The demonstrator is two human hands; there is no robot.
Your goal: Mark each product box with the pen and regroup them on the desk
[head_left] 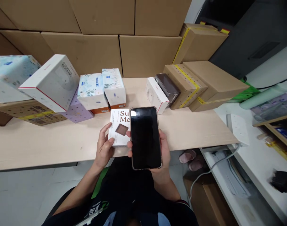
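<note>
My right hand [164, 153] is wrapped round a smartphone [145, 138] in a clear case, its dark screen facing up at me. Fingertips of that hand show along the phone's left edge. My left hand [104, 147] grips the left side of a white box [115, 127] with brown lettering and a picture of a brown square, its thumb on the front face. The box is at the table's front edge, and the phone hides its right part. Whether the box rests on the table I cannot tell.
Tissue packs [93, 91], a white power bank box [52, 83] and a purple box [78, 108] stand at the left. A slim white box [155, 94], a dark brown box [168, 89] and taped cartons [214, 81] stand at the right. Large cardboard boxes [82, 53] line the back.
</note>
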